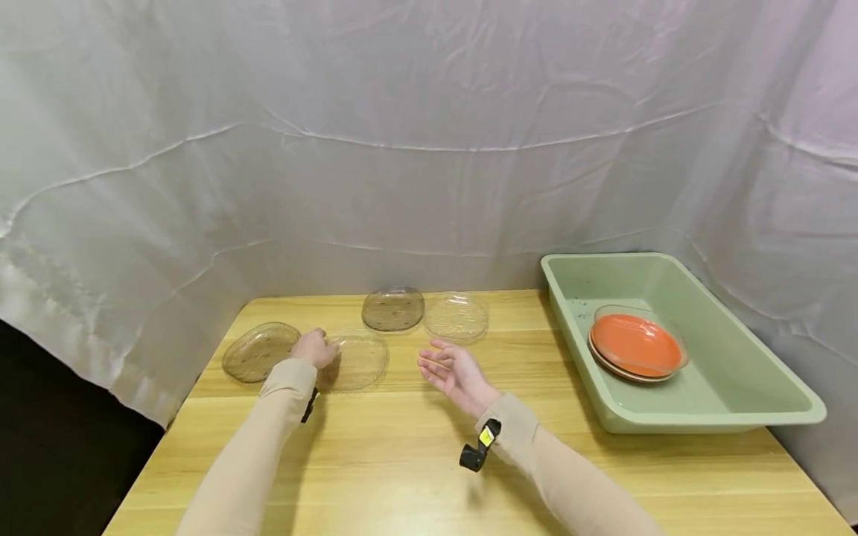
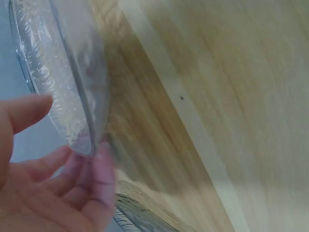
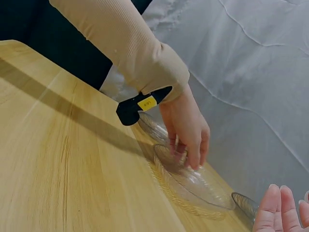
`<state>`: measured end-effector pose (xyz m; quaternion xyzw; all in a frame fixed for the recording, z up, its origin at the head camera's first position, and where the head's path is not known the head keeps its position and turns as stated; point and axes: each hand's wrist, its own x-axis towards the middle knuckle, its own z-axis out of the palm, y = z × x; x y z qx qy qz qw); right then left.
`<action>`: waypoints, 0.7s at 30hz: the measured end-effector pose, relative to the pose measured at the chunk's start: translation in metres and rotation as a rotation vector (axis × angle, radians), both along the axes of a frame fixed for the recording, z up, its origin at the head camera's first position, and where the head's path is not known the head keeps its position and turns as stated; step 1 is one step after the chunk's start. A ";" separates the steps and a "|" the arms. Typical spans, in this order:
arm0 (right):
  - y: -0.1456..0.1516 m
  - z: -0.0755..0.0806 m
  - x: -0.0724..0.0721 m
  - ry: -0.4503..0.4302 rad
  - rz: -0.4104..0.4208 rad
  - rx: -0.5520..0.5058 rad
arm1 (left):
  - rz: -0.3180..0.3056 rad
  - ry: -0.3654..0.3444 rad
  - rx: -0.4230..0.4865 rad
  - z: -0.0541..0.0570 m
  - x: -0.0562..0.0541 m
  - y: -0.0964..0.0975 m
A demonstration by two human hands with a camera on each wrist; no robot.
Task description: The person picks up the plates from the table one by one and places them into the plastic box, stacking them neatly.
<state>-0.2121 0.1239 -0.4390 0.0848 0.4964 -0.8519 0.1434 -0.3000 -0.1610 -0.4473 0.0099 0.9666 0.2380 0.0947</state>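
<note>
Under left hand [image 1: 315,348]: clear plate [image 1: 358,361], its near rim gripped by curled fingers.
Right hand [image 1: 452,370]: open, palm up, holding nothing, just right of plate.

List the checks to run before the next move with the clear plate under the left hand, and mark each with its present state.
1. Left hand on the clear plate: ok, fingers curl over its near-left rim.
2. Firmness of that hold: cannot tell; the left wrist view shows fingertips at the rim, blurred.
3. Right hand free: ok, open, palm up, holding nothing.
4. Neighbouring brown plate apart from the held one: cannot tell, their rims lie very close.
5. Green tub has room: ok, only the orange plate stack sits in it, bare floor in front.
6. Far plates, brown and clear, out of the way: ok.
</note>
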 end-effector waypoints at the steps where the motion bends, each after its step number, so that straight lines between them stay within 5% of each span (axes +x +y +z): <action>1: 0.000 -0.001 0.000 -0.002 -0.001 0.003 | -0.010 -0.016 -0.007 0.000 0.000 0.000; 13: 0.002 -0.007 -0.002 -0.023 -0.011 0.026 | -0.057 -0.069 0.010 -0.010 -0.001 0.002; 21: 0.005 -0.011 -0.001 -0.017 -0.003 0.025 | -0.003 -0.112 0.224 -0.013 0.003 0.007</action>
